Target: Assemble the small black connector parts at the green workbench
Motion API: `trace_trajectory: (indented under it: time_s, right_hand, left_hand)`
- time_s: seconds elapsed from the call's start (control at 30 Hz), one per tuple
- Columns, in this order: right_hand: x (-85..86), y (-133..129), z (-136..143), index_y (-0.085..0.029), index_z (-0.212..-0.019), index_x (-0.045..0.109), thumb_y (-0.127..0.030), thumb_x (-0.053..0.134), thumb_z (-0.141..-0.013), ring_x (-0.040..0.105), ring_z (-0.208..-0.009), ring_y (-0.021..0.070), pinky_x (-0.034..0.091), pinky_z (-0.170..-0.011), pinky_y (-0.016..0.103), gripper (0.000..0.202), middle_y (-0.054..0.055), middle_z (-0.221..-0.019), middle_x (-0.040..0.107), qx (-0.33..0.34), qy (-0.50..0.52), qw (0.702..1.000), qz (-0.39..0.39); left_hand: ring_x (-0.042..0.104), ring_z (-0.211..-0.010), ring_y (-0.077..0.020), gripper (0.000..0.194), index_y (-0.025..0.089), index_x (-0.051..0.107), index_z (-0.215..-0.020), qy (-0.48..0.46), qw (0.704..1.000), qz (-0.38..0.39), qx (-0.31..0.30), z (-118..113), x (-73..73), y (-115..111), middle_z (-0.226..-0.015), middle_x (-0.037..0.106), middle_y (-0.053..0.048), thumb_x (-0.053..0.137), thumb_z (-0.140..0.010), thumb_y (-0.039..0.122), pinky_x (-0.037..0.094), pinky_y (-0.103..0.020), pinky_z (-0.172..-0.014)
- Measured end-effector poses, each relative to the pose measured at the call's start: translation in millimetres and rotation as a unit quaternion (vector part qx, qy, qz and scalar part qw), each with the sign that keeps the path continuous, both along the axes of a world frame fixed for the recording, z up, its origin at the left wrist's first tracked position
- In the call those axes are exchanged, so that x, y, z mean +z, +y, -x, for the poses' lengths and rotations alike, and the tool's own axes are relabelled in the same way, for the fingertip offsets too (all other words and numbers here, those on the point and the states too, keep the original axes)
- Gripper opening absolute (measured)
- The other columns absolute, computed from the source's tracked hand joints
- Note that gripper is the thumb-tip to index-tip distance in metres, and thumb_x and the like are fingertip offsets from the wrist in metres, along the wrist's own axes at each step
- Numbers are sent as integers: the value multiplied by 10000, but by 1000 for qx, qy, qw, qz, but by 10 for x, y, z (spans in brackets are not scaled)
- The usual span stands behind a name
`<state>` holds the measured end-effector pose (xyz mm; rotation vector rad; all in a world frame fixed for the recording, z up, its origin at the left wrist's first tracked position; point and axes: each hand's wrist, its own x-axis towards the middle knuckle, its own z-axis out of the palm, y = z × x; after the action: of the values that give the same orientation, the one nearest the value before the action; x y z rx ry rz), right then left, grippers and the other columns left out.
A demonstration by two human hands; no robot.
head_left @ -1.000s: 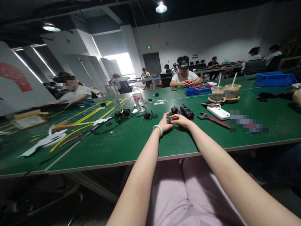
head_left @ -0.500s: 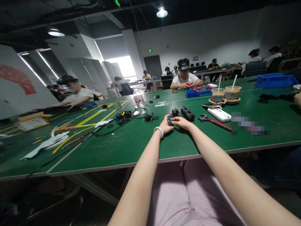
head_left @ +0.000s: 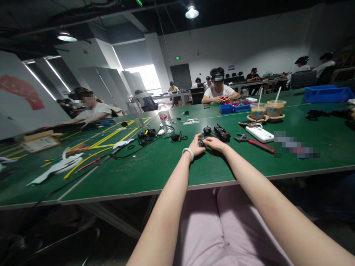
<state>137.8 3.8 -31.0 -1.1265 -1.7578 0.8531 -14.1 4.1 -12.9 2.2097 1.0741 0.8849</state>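
A small black part [head_left: 201, 143] sits between my two hands, low over the green table [head_left: 155, 170]. My left hand [head_left: 195, 146], with a pale bangle at the wrist, is curled round its left side. From the right, the fingertips of my right hand [head_left: 215, 144] pinch at the same part; its fine shape is hidden by the fingers. Just beyond my hands lie several similar black parts [head_left: 222, 133], and one more black part [head_left: 207, 130] stands beside them. A black piece with a loop [head_left: 175, 137] lies to the left.
Cables [head_left: 83, 164] and a bottle [head_left: 165, 120] are on the left. Pliers with red handles [head_left: 260, 145], a white power bank [head_left: 260, 134], two drink cups [head_left: 275, 108] and blue bins [head_left: 327, 94] stand right. A person [head_left: 219, 88] sits across the table.
Both hands stay at the black part, with only a slight shift of the fingers. The whole view has moved very slightly.
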Motion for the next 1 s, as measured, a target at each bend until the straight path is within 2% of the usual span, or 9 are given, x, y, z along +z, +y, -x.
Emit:
trace_trajectory:
  time_s: [0.17, 0.63, 1.0]
  right_hand:
    - [14, -6, 6, -147, -724, 607, -396, 465, -714, 507, -688, 136, 382, -690, 265, 286, 40, -724, 601, -10, -12, 1000, -1]
    - [-68, 66, -3, -150, -707, 601, -440, 466, -701, 504, -675, 131, 382, -655, 250, 319, 41, -725, 595, -11, 19, 1000, 17]
    - [-40, 33, -11, -145, -762, 596, -373, 502, -687, 510, -719, 124, 388, -689, 249, 257, 46, -784, 594, 10, 47, 999, 23]
  left_hand:
    - [460, -689, -97, 791, 169, 260, -1178, -13, 1000, 8, 1, -5, 4, -7, -952, 454, -61, 586, -463, 82, 417, -308, -707]
    - [471, -687, -100, 790, 169, 250, -1184, -8, 1000, 15, 0, -6, 24, -24, -967, 458, -69, 586, -474, 84, 417, -313, -707]
    - [472, -690, -100, 790, 171, 244, -1188, 9, 1000, 7, -5, -7, 42, -32, -973, 448, -70, 590, -482, 97, 421, -308, -706]
